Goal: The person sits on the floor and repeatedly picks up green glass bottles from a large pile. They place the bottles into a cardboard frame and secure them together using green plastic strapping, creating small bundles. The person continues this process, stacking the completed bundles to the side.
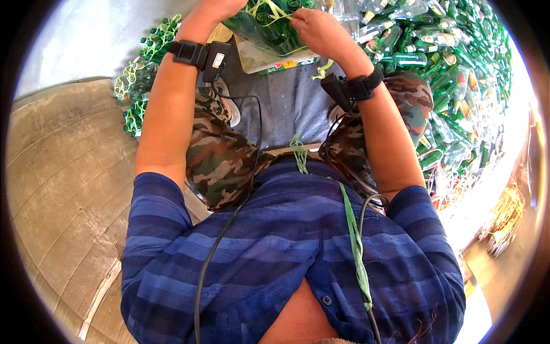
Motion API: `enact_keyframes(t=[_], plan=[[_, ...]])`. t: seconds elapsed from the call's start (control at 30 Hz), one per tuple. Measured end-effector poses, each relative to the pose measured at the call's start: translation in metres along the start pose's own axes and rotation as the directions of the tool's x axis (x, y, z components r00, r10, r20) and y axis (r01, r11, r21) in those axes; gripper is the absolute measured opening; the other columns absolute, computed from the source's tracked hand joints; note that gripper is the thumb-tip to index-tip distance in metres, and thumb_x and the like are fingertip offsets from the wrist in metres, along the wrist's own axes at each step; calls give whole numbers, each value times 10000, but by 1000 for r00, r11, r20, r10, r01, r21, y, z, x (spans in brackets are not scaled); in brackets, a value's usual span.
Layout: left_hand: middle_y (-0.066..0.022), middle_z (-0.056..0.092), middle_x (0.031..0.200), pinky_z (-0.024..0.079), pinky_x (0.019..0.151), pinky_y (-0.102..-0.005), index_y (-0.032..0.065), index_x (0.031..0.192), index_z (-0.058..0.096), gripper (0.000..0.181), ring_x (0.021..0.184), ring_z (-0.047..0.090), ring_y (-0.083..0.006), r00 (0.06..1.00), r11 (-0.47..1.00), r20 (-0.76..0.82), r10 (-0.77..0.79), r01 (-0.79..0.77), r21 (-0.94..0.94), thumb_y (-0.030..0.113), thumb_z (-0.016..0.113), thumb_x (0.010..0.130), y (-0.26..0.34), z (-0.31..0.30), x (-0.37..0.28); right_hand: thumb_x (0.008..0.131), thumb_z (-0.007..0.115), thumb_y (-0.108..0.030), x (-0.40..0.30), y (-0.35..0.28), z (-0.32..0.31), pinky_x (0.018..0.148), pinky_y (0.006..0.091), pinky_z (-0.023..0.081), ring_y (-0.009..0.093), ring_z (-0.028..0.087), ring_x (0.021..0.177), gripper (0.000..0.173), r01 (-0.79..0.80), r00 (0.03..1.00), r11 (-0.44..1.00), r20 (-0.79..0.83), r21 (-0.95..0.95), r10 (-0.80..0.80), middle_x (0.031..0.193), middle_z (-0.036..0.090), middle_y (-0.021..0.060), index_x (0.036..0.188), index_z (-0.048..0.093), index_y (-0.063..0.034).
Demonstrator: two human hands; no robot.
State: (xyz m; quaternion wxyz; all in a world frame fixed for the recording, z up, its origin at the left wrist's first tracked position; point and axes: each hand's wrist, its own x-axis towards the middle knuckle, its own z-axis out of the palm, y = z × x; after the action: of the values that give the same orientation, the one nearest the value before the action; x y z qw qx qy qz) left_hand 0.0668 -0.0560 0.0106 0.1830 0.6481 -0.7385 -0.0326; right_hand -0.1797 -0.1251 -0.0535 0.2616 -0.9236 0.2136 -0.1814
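A bundle of green glass bottles [275, 38] stands before me, with yellow-green plastic strapping [275, 10] crossing over the bottle necks. My right hand [316, 32] is at the bundle's right side, its fingers pinched on the strapping. At the bundle's left edge is my left hand [227, 6]; the top of the picture cuts it off, so what its fingers hold is hidden. Beneath the bottles is a pale box-like support [253, 58] with a printed, coloured front edge. A short loose piece of yellow-green strap [322, 69] hangs near my right wrist.
A large heap of loose green and clear bottles [447, 60] fills the right side. Strapped bottle bundles [135, 81] stand at the left, beside brown sheeting [73, 150]. Dark matting [279, 103] lies between my feet. Orange-yellow strands [507, 206] lie at far right. Cables run from both wrist devices.
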Motion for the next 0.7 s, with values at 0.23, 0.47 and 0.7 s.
enact_keyframes(t=[0.23, 0.47, 0.7], plan=[[-211, 721, 984, 541, 822, -501, 41, 1079, 735, 252, 927, 673, -428, 983, 992, -137, 120, -114, 53, 238, 597, 1004, -25, 12, 4, 1015, 558, -219, 0, -15, -1, 787, 560, 538, 485, 677, 875, 247, -45, 998, 999, -38, 8, 45, 878, 695, 266, 973, 663, 1], [-204, 736, 1015, 543, 816, -502, 42, 1081, 744, 273, 936, 681, -429, 981, 991, -146, 126, -119, 55, 255, 589, 1013, -23, 9, 3, 1014, 535, -203, -6, -26, -6, 748, 570, 559, 481, 699, 817, 257, -69, 991, 997, -111, 47, 74, 833, 701, 283, 911, 654, 0], [-127, 757, 1123, 550, 914, -416, 107, 1196, 748, 254, 1040, 702, -351, 997, 990, -73, 10, -21, -143, 247, 621, 1026, -32, 15, 13, 1044, 505, -185, -8, -30, -3, 752, 585, 516, 497, 667, 858, 204, -197, 979, 979, -45, 54, 199, 869, 684, 278, 1007, 604, -11]])
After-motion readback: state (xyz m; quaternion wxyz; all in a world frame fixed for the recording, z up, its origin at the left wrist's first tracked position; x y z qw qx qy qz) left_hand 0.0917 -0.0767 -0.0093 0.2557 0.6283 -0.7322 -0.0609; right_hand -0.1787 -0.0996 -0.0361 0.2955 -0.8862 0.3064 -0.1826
